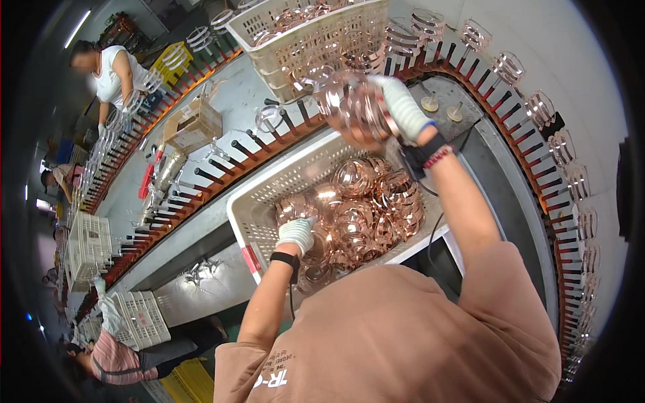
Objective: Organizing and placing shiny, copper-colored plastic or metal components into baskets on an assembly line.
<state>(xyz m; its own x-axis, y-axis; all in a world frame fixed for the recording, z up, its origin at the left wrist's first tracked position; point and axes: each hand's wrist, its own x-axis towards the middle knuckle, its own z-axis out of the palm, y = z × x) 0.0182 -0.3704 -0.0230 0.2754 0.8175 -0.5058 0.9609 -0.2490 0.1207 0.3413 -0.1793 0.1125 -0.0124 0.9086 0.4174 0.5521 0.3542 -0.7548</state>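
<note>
Right hand, white-gloved, raised above the table; fingers closed around a bundle of copper-coloured rings, held up just in front of the upper basket. That basket, cream lattice plastic, sits at the table's far edge and holds more rings.

Left hand, also gloved, down inside the lower basket at the table's near edge; fingers curled onto the heap of copper rings there. Cannot tell whether it grips one.

A track of orange and black pegs curves round the table's right side, a clear ring hung on each peg. Cardboard box towards the left. Another person stands at the far left end.
</note>
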